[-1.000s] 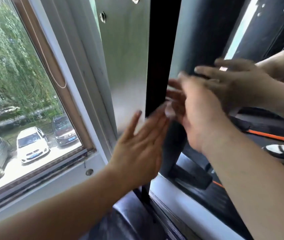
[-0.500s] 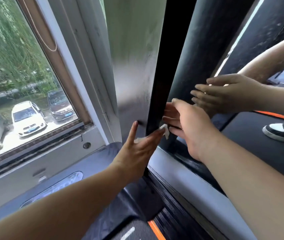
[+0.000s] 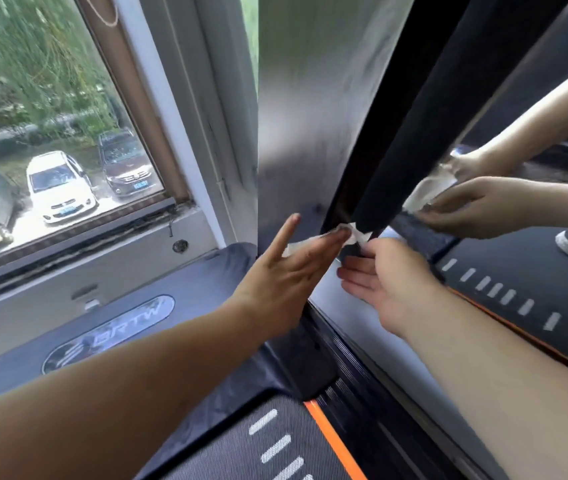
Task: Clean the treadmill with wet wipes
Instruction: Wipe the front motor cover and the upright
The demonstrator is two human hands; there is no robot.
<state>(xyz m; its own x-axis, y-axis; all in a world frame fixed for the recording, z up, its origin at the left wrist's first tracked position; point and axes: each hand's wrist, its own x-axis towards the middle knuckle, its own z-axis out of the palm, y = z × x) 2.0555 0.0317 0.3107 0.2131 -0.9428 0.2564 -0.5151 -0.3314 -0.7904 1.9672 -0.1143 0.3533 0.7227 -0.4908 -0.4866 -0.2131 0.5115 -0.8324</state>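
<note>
Your wipe (image 3: 313,242) is white against the black-edged, silver-grey upright (image 3: 310,116). Below the upright, the belt (image 3: 234,445) is dark grey with white dashes and an orange border. Left of it, a white car (image 3: 61,188).

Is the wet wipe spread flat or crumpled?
Crumpled: the wet wipe is a bunched strip, pressed by the left hand, pinched by the right hand.

Treadmill upright (image 3: 296,116) reads as brushed silver metal, satin sheen with streaks; the trim strip (image 3: 383,98) on its edge is gloss black. Wet wipe (image 3: 353,233) is thin white cloth-like sheet, crumpled; treadmill belt (image 3: 227,452) is matt grey with a fine woven texture, and motor cover (image 3: 199,282) is smooth dark semi-gloss plastic. Window frame (image 3: 189,109) looks smooth white, with 1 glossy oval badge (image 3: 109,336) on the cover.
</note>
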